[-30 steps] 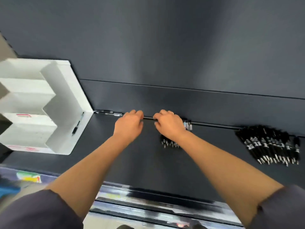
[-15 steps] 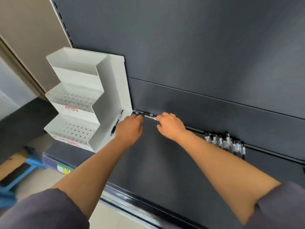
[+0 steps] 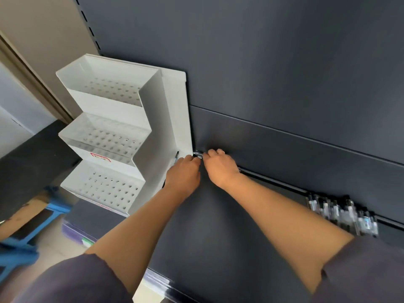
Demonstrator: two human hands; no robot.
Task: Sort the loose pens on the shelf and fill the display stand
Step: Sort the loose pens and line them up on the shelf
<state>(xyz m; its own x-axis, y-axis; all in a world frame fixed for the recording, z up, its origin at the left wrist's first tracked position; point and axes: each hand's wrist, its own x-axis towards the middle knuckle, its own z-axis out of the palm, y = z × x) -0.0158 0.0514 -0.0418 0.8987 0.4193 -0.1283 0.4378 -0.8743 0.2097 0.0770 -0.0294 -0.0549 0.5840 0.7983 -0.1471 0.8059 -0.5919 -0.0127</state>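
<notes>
Left of the left hand (image 3: 183, 174) stands the white display stand (image 3: 113, 136), with a black pen (image 3: 176, 156) against its side wall, just beside that hand. The left hand and right hand (image 3: 220, 169) meet at the back edge of the shelf (image 3: 218, 226), fingers curled over a loose pen (image 3: 197, 154); whether either hand actually holds it cannot be told. Well right of the right hand lies a pen heap (image 3: 343, 212).

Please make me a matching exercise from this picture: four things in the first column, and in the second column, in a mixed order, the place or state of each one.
Column one:
1. display stand
2. pile of pens
3. single black pen
4. right hand

Column two:
A. against the stand's side wall
B. at the right, along the back wall of the shelf
C. wears a ring
D. at the shelf's left end, tiers empty

Pairs: 1-D, 2-B, 3-A, 4-C.
</notes>
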